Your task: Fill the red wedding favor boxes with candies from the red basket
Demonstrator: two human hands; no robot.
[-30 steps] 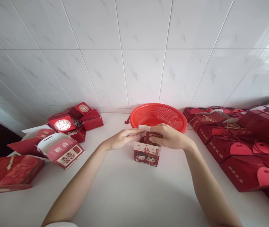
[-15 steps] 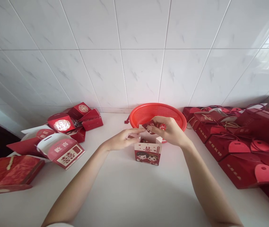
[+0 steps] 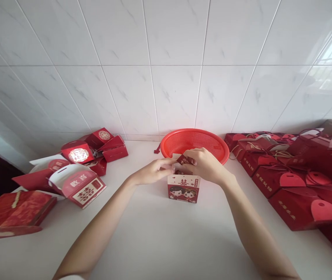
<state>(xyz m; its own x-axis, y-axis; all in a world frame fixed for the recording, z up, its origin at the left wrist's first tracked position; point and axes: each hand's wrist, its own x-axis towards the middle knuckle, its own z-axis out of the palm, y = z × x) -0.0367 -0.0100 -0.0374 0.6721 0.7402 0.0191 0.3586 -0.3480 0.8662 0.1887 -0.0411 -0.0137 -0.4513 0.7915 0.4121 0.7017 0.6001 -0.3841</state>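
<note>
A small red and white box [image 3: 183,190] with two cartoon figures stands upright on the white table, its top open. My left hand [image 3: 155,171] is at the box's left upper edge, fingers pinched around its flap. Over the opening, my right hand [image 3: 205,165] has its fingers closed on a dark red packet [image 3: 185,160], which is partly hidden by the hand. Behind the box sits a red perforated basket [image 3: 195,134], partly covered by my right hand.
On the left lie several red boxes [image 3: 85,190], some with open flaps. Rows of dark red boxes [image 3: 290,206] with handles line the right side. A small red item [image 3: 157,149] lies beside the basket. A tiled wall [image 3: 177,93] rises behind.
My right hand has moved slightly down and toward the box opening with the packet. My left hand stays at the box's left edge. The view has shifted a little.
</note>
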